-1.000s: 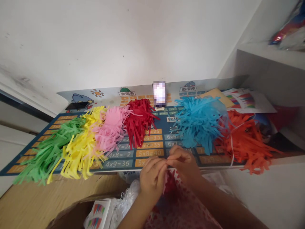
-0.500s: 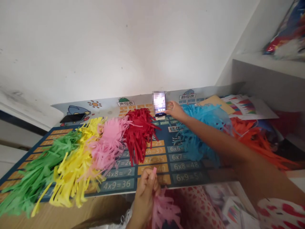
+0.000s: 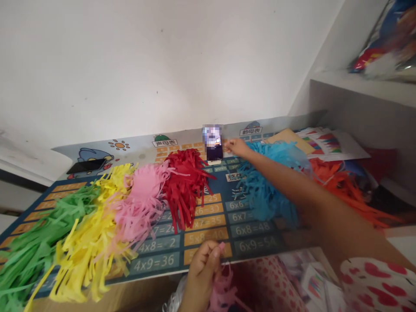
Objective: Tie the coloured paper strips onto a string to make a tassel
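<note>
My left hand (image 3: 203, 266), low in the middle, is closed around a pink paper tassel (image 3: 224, 288). A short pink end pokes out above the thumb, and the fringed strips hang down over my lap. My right hand (image 3: 238, 148) reaches forward with loosely bent fingers, just right of an upright phone (image 3: 212, 145) and apart from it. Nothing shows in that hand. The phone leans near the wall with its screen lit, partly blurred out. Beneath my right forearm lies a blue paper tassel bunch (image 3: 269, 182).
Left on the printed desk mat (image 3: 156, 262) lie red (image 3: 186, 186), pink (image 3: 146, 195), yellow (image 3: 94, 247) and green (image 3: 48, 234) tassel bunches. A dark phone (image 3: 86, 166) lies behind them. Orange tassels (image 3: 341, 186) and papers (image 3: 328, 145) sit under the right shelf (image 3: 364, 93).
My right hand has drawn back slightly from the upright phone, and its screen picture differs. My left hand still grips the pink tassel, a little lower. The view has shifted slightly.
</note>
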Available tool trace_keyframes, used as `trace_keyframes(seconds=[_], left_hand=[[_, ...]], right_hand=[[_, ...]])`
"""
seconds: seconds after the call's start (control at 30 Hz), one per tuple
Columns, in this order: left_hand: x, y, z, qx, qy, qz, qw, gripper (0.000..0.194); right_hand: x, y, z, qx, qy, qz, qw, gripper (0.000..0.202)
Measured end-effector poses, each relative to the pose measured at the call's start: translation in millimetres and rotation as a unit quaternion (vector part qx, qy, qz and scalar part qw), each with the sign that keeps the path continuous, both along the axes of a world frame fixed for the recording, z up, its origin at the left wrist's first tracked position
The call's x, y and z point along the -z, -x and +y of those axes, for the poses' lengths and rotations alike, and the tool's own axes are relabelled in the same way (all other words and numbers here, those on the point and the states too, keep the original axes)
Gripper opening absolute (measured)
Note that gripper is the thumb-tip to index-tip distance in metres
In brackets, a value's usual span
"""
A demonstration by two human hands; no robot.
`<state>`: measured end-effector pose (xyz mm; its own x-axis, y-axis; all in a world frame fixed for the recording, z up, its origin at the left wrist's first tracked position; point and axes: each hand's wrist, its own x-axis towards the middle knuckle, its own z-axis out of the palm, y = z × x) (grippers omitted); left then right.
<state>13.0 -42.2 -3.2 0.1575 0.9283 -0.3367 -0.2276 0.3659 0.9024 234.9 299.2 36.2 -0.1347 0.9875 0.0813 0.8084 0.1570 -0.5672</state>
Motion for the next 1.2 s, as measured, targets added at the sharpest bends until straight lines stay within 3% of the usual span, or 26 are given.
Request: trace_keyframes(seconds=[0.1, 0.27, 0.4, 0.5, 0.6, 0.67, 0.73, 0.83, 1.0, 1.2], left_hand=[[-0.6, -2, 0, 0.003, -0.002, 0.000, 1.000, 0.050], [-5.2, -9, 1, 0.001, -0.007, 0.018, 1.000, 0.052], [-8.5, -10, 2, -0.010, -0.012, 0.013, 1.000, 0.051], [-11.2, -5, 5, -0.045, -0.020, 0.014, 0.999, 0.049], [-13.8, -1, 8, -0.066, -0.034, 0.021, 0.997, 0.049], [-15.8, -1, 8, -0.069, -0.051, 0.032, 0.996, 0.047], [-18.9, -2, 7, -0.065, -0.083, 0.067, 0.992, 0.043], [-24.9, -6, 3, -0.050, -0.153, 0.169, 0.972, 0.036], [-29.8, -10, -4, -0.034, -0.259, 0.285, 0.922, 0.023], [-29.4, -8, -7, -0.004, -0.337, 0.355, 0.872, 0.017]], right_hand=[[-0.1, -14, -12, -0.014, 0.033, -0.108, 0.994, 0.018], [2.1, -12, -28, -0.017, 0.063, -0.221, 0.973, 0.026], [-15.9, -2, -42, -0.017, 0.048, -0.230, 0.972, 0.023], [-33.0, 5, -78, -0.047, 0.020, -0.196, 0.979, 0.019], [-36.1, 13, -142, -0.122, 0.017, -0.102, 0.987, 0.022], [-29.9, 17, -193, -0.181, 0.015, 0.065, 0.981, 0.015], [-20.2, 21, -240, -0.214, 0.017, 0.195, 0.957, 0.012], [-4.7, 28, -287, -0.201, 0.031, 0.314, 0.928, 0.013], [11.7, 32, -312, -0.114, 0.019, 0.374, 0.920, 0.018], [13.2, 30, -322, -0.130, -0.074, 0.305, 0.940, 0.008]])
